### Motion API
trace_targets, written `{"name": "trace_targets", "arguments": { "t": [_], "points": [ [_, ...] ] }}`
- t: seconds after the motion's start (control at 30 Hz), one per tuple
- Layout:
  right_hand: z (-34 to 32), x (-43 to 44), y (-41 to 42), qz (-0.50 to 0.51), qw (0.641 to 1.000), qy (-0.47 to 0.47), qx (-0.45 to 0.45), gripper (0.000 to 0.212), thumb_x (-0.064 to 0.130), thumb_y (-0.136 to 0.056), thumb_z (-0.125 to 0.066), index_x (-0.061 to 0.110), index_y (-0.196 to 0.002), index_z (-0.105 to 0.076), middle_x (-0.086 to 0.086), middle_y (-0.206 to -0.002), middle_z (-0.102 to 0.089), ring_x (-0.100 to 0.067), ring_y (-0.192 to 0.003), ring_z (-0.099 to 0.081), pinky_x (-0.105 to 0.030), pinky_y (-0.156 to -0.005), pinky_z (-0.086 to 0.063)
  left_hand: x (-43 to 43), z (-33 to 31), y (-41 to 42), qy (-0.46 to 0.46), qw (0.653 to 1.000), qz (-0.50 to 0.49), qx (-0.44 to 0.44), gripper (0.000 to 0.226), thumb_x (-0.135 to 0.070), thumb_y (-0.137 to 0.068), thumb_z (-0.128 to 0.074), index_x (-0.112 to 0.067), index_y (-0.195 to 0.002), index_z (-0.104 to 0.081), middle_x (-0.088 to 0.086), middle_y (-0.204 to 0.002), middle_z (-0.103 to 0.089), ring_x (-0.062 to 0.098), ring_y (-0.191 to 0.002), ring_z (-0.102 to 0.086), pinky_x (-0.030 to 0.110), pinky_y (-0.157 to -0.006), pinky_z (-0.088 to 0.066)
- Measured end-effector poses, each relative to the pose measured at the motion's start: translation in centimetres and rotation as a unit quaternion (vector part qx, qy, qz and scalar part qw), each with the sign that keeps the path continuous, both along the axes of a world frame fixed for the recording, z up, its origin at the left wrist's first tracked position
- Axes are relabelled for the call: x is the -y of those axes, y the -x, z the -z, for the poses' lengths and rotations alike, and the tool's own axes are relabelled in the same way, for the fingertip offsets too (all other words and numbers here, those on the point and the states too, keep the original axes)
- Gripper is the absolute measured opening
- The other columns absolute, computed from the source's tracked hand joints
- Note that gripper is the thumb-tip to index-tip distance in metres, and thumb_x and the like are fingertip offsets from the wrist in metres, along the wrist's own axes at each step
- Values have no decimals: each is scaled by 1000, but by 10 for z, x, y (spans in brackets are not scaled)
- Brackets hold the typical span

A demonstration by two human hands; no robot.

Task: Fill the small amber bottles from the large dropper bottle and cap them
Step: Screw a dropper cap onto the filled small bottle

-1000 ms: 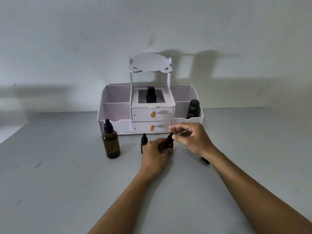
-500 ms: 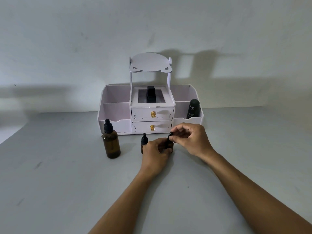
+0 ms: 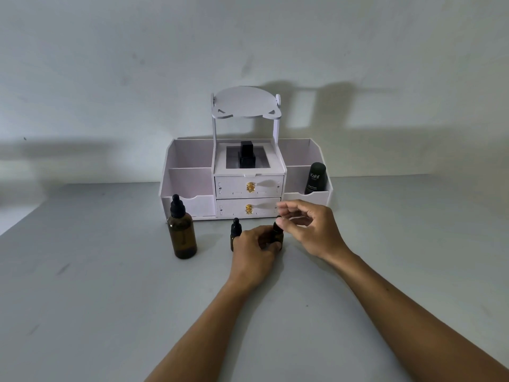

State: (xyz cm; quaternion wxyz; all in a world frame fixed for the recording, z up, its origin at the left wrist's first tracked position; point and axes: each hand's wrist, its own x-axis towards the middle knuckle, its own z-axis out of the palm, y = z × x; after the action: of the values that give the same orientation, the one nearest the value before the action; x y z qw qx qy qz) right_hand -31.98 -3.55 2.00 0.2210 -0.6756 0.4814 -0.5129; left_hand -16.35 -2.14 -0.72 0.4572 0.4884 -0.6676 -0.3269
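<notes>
The large amber dropper bottle point(image 3: 183, 232) stands capped on the grey table at the left. A small amber bottle point(image 3: 235, 230) with a black dropper cap stands just left of my left hand point(image 3: 254, 253), which partly hides it. My left hand grips a second small amber bottle point(image 3: 277, 235) upright on the table. This bottle has its black cap on. My right hand point(image 3: 311, 230) hovers at that cap with the fingers apart, the thumb tip touching or nearly touching the cap's side.
A white desk organizer point(image 3: 190, 183) with two gold-knobbed drawers stands against the wall behind the bottles. It holds a black square bottle point(image 3: 247, 158) in the middle and a dark Kahf tube point(image 3: 315, 177) in the right compartment.
My right hand pinched the small bottle's cap half a second ago; now its fingers have spread off the cap. My left hand has kept its hold on the bottle.
</notes>
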Motion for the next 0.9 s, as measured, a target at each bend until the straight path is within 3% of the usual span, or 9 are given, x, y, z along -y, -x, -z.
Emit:
{"name": "trace_targets", "arguments": {
  "t": [0.2,0.33,0.53,0.7,0.9],
  "points": [
    [1,2,-1,26,999,20,-12,14,14,-74,-86,16,-84,-76,4,-75,-74,-4,-67,-68,-15,-68,-54,0,0,0,1,1000,-1,1,29,-2,-85,-69,-15,-110,-75,-20,-85,-70,-18,-80,-63,1,-83,-45],
    [2,-1,-1,10,1000,14,10,27,10,-79,-81,18,-103,-76,3,-90,-76,-7,-83,-72,-22,-79,-59,-1,-1,0,2,1000,1,0,32,-2,-86,-68,-14,-116,-73,-15,-92,-71,-13,-84,-64,0,-83,-45],
    [3,0,-2,35,999,23,-19,14,15,-75,-86,17,-85,-77,9,-75,-73,0,-68,-67,-11,-68,-53,0,0,0,2,1000,2,3,33,-1,-86,-68,-14,-116,-73,-13,-94,-71,-16,-83,-62,-2,-82,-43],
    [7,-2,-2,13,1000,7,-13,23,10,-81,-79,18,-102,-77,7,-92,-75,-6,-84,-72,-20,-78,-59,0,0,1,1,1000,5,0,33,-2,-87,-67,-15,-117,-73,-13,-95,-71,-14,-86,-64,-1,-82,-44],
    [8,0,-6,39,999,19,-9,18,15,-73,-87,19,-85,-74,7,-76,-72,-3,-68,-66,-12,-67,-53,-1,1,0,8,1000,0,9,30,-1,-86,-68,-14,-112,-74,-16,-89,-70,-23,-79,-61,-3,-80,-42]
  ]
}}
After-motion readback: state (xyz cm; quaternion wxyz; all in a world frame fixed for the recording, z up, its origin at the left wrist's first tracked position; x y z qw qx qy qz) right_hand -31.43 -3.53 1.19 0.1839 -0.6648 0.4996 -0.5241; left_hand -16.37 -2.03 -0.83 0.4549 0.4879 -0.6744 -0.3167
